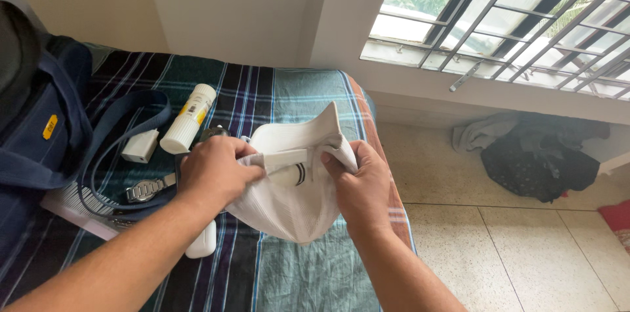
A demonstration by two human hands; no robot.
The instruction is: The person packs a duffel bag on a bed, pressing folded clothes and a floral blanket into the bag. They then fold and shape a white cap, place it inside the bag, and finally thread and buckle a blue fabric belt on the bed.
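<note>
While held up over the checked bed cover (289,279), white cap (295,200): soft cloth crown, light by the look of it, sagging below the fingers; brim stiffer, standing up above the fingertips.

Far left of the fingers: dark blue bag (39,128), strap looped across the cover. Beside it, white charger plug (140,146) and white tube with yellow label (189,118), lying flat, well apart from the cap. Just left of the left knuckles: metal wristwatch (146,190). Below the left wrist: small white case (202,243).

Left hand (213,174): fingers curled and pressed together, pinching the cap's back strap and bunched cloth.

Between the two sets of fingertips: white strap with a dark mark, pulled taut.

Right hand (361,187): thumb and fingers closed on the cap's rim, cloth folded under the thumb.

Handling, judged: no weight to speak of, not fragile, cloth grips well and creases easily; best hold at the rim band or strap, where the seam gives firmness; crown collapses if squeezed.

Far right of the fingers: heap of dark clothes (531,154) on the tiled floor (525,259), under the barred window (512,17).
</note>
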